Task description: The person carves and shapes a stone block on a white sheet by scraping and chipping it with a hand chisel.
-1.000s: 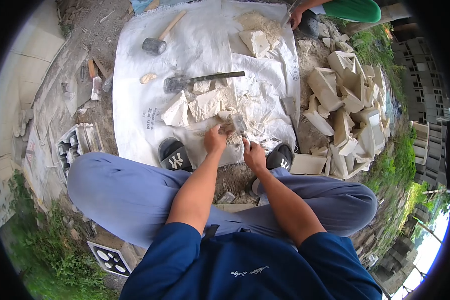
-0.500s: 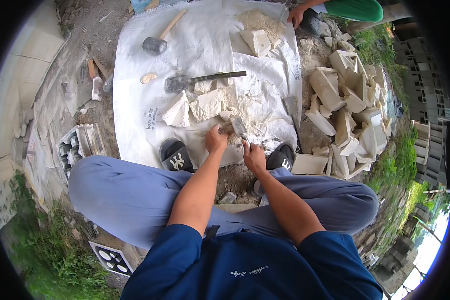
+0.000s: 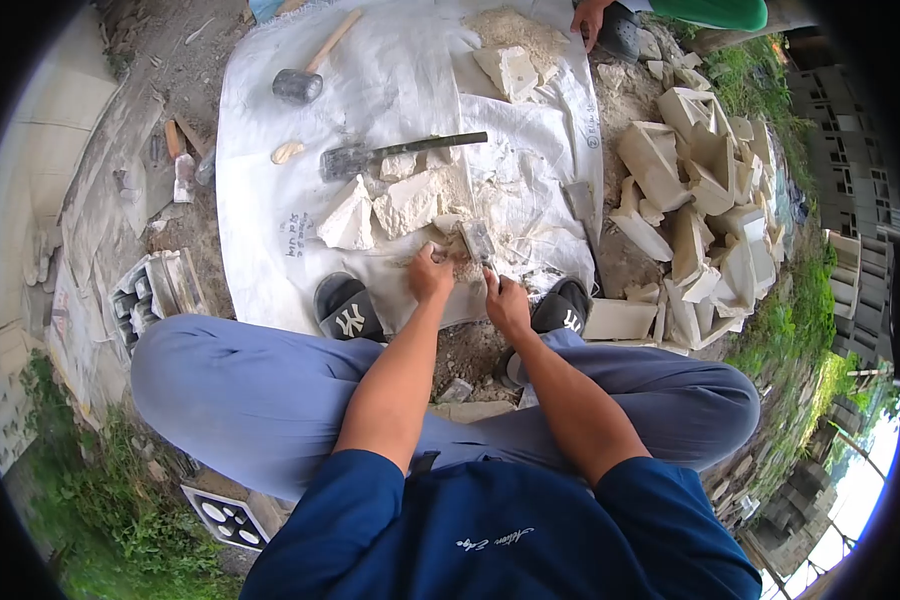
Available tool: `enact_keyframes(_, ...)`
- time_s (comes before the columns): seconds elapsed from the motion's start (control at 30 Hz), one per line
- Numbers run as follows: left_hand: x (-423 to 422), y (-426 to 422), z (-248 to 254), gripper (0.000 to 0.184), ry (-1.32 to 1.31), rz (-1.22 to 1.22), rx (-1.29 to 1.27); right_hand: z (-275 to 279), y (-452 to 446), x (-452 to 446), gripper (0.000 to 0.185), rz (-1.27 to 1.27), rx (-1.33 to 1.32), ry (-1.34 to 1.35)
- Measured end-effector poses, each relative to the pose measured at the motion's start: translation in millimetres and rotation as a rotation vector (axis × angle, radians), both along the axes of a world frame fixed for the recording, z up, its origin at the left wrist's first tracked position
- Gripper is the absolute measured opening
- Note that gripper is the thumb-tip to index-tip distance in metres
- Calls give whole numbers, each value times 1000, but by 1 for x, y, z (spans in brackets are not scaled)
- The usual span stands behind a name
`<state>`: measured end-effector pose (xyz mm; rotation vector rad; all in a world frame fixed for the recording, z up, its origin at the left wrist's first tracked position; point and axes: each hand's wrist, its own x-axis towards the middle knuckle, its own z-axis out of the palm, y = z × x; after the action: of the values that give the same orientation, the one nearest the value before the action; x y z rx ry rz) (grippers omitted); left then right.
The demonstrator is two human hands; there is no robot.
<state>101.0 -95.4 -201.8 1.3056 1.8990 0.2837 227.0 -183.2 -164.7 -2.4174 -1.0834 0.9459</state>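
The right hand point(image 3: 508, 306) was closed around the handle of a blocky-headed hammer point(image 3: 478, 241), whose grey head lay over pale crumbs point(image 3: 467, 271) just in from the near edge of the white woven sheet point(image 3: 265, 165). The left hand point(image 3: 432, 272) was bent low beside those crumbs, apart from the right; whether it pinched a fragment could not be told.

Working well there seemed to call for short, level strokes from the wrist, with the left fingertips drawn back toward the near edge, out from under the head (they sat uncomfortably close to it). A broken plaster-like chunk point(image 3: 407, 205), beyond the hands, probably needed keeping clear of the swing. The black-handled mallet point(image 3: 400, 151) lay past it; the wooden-handled mallet point(image 3: 300, 86), nearer the far left corner, was well out of the way. Another person's hand point(image 3: 590, 18) showed at the far right corner, also well apart.
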Motion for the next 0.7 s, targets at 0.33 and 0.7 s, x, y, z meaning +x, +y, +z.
enact_keyframes(0.33,-5,-5,-8,37,-149,42,127,17,-8,0,55,-111,214,179)
enact_keyframes(0.7,-16,-2,-5,26,-43,-25,165,7,-4,1,69,-98,-38,170)
